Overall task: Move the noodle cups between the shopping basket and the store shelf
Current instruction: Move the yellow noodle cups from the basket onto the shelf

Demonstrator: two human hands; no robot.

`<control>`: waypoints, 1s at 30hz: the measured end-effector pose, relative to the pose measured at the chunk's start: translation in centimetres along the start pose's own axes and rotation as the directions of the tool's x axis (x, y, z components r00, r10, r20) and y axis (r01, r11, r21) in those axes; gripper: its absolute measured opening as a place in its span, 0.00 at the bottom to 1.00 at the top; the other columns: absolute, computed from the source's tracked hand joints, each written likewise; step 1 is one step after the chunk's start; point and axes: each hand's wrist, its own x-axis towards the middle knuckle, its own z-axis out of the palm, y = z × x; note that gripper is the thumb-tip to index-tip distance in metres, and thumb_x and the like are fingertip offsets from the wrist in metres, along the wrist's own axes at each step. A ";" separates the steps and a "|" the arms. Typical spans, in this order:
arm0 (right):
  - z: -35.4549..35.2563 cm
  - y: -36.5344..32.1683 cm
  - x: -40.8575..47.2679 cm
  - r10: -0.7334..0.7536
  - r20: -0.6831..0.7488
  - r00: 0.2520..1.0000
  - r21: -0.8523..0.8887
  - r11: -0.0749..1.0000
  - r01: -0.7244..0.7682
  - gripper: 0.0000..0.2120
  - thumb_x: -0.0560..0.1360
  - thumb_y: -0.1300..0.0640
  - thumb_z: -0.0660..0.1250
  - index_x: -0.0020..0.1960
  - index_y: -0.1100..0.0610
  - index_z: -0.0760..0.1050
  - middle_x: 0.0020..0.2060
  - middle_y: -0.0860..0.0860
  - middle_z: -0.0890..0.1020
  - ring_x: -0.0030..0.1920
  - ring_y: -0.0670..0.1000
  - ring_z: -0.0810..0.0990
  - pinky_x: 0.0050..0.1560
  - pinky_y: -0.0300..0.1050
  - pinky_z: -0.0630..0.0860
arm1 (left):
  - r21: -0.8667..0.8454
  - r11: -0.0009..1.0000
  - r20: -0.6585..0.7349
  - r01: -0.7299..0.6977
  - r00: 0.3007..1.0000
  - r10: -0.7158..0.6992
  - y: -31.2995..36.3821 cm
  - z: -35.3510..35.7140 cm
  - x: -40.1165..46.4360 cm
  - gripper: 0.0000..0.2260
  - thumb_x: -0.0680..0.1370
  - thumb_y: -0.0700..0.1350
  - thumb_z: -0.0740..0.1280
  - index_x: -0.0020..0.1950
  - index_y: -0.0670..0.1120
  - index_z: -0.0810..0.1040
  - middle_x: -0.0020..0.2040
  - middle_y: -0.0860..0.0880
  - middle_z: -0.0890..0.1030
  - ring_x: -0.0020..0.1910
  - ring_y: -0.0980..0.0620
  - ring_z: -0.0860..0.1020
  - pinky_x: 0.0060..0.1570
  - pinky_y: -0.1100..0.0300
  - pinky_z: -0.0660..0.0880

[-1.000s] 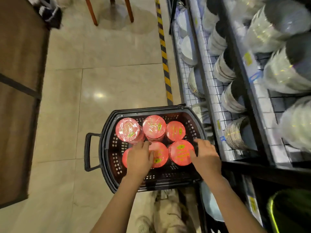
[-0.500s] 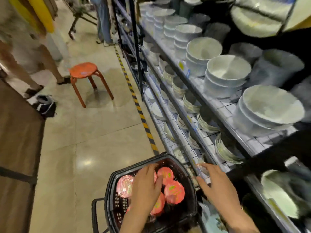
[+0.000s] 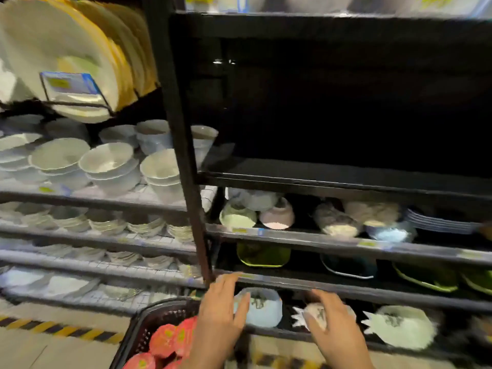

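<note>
The frame is smeared by motion. At the near bottom edge, left of centre, a black perforated plastic shopping basket [image 3: 149, 323] sits on the floor, and the round noodle cups with red foil lids [image 3: 170, 342] lie packed inside it, lids up. The left hand [image 3: 221, 310] hangs above the basket's right rim with fingers spread and fairly straight, holding nothing. The right hand [image 3: 332, 323] is just to its right, in front of the lowest shelf, its fingers loosely extended and also holding nothing.

Beyond the hands rises a dark metal store shelf unit [image 3: 346, 179]; its wide middle level is dark and bare. The levels below carry pastel bowls [image 3: 277, 217] and green trays [image 3: 262, 255], and the lowest holds a pale blue dish [image 3: 263, 307] between the hands. To the left, white ceramic bowls [image 3: 106, 163] stand stacked on wire racks, with large cream plates [image 3: 61, 57] upright above them.
</note>
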 end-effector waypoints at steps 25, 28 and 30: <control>-17.8 36.7 -33.9 0.759 -0.500 0.417 0.296 0.603 -0.741 0.19 0.70 0.44 0.62 0.60 0.45 0.71 0.52 0.46 0.78 0.51 0.45 0.80 0.48 0.28 0.67 | -0.430 0.743 0.587 -0.514 0.466 0.662 38.5 33.5 -14.6 0.14 0.75 0.59 0.61 0.57 0.56 0.74 0.50 0.58 0.77 0.52 0.62 0.74 0.47 0.70 0.68; -19.6 40.0 -33.5 0.796 -0.421 0.436 0.324 0.580 -0.747 0.18 0.76 0.47 0.62 0.65 0.44 0.66 0.60 0.43 0.72 0.61 0.43 0.73 0.56 0.31 0.67 | -0.399 0.791 0.659 -0.464 0.455 0.599 38.9 37.1 -14.4 0.15 0.69 0.60 0.60 0.53 0.58 0.72 0.45 0.56 0.79 0.47 0.61 0.74 0.42 0.70 0.69; -20.2 43.2 -32.9 0.823 -0.379 0.423 0.376 0.555 -0.742 0.20 0.77 0.47 0.62 0.67 0.45 0.64 0.63 0.43 0.69 0.64 0.43 0.70 0.60 0.34 0.66 | -0.388 0.828 0.694 -0.405 0.462 0.551 40.1 39.1 -13.7 0.15 0.67 0.58 0.60 0.53 0.60 0.70 0.44 0.57 0.78 0.47 0.60 0.73 0.45 0.76 0.67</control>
